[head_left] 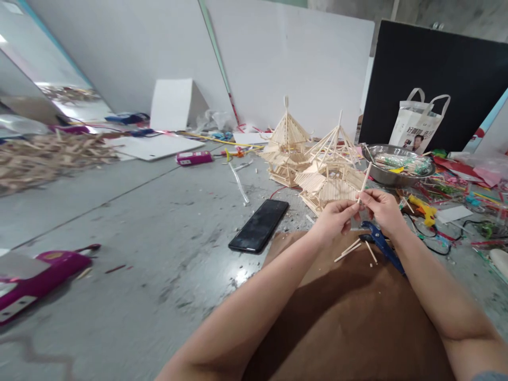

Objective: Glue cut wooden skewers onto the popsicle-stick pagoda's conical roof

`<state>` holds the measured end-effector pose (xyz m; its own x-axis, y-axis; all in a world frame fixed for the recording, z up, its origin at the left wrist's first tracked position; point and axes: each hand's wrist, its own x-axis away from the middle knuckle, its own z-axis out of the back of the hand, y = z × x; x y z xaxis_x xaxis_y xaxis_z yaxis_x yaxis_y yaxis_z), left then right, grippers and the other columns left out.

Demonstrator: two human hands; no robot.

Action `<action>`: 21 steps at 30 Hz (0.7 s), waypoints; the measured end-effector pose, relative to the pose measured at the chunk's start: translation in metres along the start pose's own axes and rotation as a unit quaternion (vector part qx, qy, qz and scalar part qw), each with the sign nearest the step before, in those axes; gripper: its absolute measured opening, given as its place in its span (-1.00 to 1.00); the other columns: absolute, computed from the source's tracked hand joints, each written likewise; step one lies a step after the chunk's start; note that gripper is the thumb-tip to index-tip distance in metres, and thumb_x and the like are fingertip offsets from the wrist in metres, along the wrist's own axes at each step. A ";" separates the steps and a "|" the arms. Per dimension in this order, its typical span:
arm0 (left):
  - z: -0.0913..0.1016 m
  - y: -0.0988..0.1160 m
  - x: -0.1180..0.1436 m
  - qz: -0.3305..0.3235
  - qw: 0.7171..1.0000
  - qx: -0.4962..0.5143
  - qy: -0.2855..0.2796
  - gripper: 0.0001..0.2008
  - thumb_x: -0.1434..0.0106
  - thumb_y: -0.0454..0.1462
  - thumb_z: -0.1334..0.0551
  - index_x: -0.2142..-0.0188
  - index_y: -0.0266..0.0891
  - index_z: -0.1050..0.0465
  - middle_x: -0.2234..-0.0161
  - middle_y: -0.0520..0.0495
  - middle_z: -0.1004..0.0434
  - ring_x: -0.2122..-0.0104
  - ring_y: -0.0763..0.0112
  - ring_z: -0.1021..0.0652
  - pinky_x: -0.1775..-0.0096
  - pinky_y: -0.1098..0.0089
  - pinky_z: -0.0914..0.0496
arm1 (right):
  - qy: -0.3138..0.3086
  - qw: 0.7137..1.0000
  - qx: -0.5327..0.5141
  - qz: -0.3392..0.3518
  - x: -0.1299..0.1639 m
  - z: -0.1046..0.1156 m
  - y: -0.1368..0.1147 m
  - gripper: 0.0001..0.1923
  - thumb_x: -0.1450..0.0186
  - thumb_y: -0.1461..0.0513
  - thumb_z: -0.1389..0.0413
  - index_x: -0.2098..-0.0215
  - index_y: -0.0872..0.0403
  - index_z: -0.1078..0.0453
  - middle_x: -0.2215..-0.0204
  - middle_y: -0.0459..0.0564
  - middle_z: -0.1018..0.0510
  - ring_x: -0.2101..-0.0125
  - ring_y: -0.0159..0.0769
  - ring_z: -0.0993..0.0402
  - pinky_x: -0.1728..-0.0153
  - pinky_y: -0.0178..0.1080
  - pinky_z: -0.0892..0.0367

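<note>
My right hand (383, 210) pinches a thin pale wooden stick (366, 179), which points up and leans slightly right. At the stick's lower end, the closed fingertips of my left hand (337, 217) meet those of my right; the fingers partly hide that end. Just behind my hands stands a pavilion-like model of wooden sticks (337, 182), with an open cone of sticks on top. Another stick model with a fuller roof (288, 140) is farther back. Beneath my hands, several loose sticks (349, 250) and a blue-handled tool (384, 247), partly covered by my right arm, lie on a brown board (349, 317).
A black phone (260, 226) lies left of the board. A metal bowl (397, 177) with packed sticks and a yellow glue gun (424, 210) with a black cord are at right. Purple devices (194, 157) rest on the grey floor; a wood pile (51, 159) is far left.
</note>
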<state>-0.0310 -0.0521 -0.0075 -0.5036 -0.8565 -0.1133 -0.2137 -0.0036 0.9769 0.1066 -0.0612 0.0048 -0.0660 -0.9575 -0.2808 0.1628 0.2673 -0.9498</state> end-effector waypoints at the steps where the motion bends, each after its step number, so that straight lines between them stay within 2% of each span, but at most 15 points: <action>1: 0.000 -0.001 -0.001 0.000 1.000 0.020 0.006 -0.69 -0.03 -0.08 -0.24 0.50 -0.32 -0.34 0.59 0.09 -0.33 0.76 0.74 -0.20 0.70 0.56 -0.04 | -0.004 1.000 0.010 0.000 -0.002 0.000 -0.002 -0.66 -0.03 0.00 -0.14 0.49 0.12 -0.40 0.69 -0.19 -0.31 0.71 -0.54 -0.08 0.66 -0.37 -0.02; 4: -0.001 0.001 -0.009 -0.005 0.998 0.061 0.018 -0.69 0.00 -0.09 -0.27 0.49 -0.32 -0.35 0.61 0.10 -0.33 0.78 0.74 -0.21 0.72 0.57 -0.01 | 0.004 0.999 0.051 0.017 -0.014 0.004 -0.014 -0.67 -0.03 0.00 -0.14 0.51 0.12 -0.40 0.70 -0.19 -0.28 0.69 -0.53 -0.08 0.63 -0.36 -0.05; 9: 0.002 0.012 -0.033 -0.034 0.992 0.113 0.046 -0.70 -0.05 -0.08 -0.23 0.49 -0.30 -0.30 0.65 0.12 -0.31 0.81 0.72 -0.20 0.76 0.58 0.01 | 0.111 0.978 0.138 0.111 -0.057 0.017 -0.037 -0.70 -0.08 0.04 -0.08 0.42 0.11 -0.39 0.59 -0.13 -0.36 0.58 -0.46 -0.19 0.53 -0.34 -0.17; 12: 0.004 0.017 -0.047 -0.039 0.982 0.168 0.082 -0.71 -0.12 -0.09 -0.17 0.51 -0.27 -0.23 0.71 0.15 -0.25 0.83 0.70 -0.19 0.76 0.59 0.01 | 0.146 0.954 0.202 0.166 -0.087 0.020 -0.045 -0.73 -0.09 0.08 -0.07 0.41 0.12 -0.39 0.51 -0.08 -0.39 0.51 -0.42 -0.24 0.44 -0.29 -0.23; 15: 0.006 0.017 -0.056 -0.036 0.973 0.208 0.092 -0.73 -0.16 -0.12 -0.14 0.52 -0.26 -0.20 0.74 0.17 -0.21 0.84 0.68 -0.18 0.76 0.60 0.00 | 0.139 0.946 0.233 0.178 -0.113 0.018 -0.047 -0.75 -0.08 0.10 -0.08 0.41 0.14 -0.38 0.46 -0.04 -0.41 0.43 -0.37 -0.29 0.30 -0.21 -0.25; 18: 0.008 0.015 -0.060 -0.028 0.970 0.227 0.086 -0.74 -0.16 -0.13 -0.14 0.51 -0.26 -0.19 0.75 0.17 -0.20 0.85 0.68 -0.18 0.76 0.60 0.01 | 0.109 0.957 0.219 0.153 -0.132 0.014 -0.045 -0.70 -0.07 0.10 -0.10 0.34 0.16 -0.35 0.40 0.01 -0.43 0.35 -0.32 -0.35 0.22 -0.18 -0.25; 21: 0.011 0.013 -0.063 -0.015 0.966 0.245 0.081 -0.76 -0.18 -0.16 -0.12 0.51 -0.25 -0.17 0.76 0.18 -0.19 0.85 0.68 -0.16 0.75 0.62 0.02 | 0.113 0.964 0.199 0.139 -0.144 0.008 -0.044 -0.58 -0.01 0.11 -0.16 0.23 0.18 -0.31 0.27 0.07 -0.42 0.22 -0.26 -0.36 0.11 -0.16 -0.22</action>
<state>-0.0116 0.0075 0.0108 -0.3620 -0.9293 -0.0726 -0.6166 0.1804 0.7663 0.1173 0.0644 0.0877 -0.1707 -0.7953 -0.5817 0.5659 0.4041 -0.7186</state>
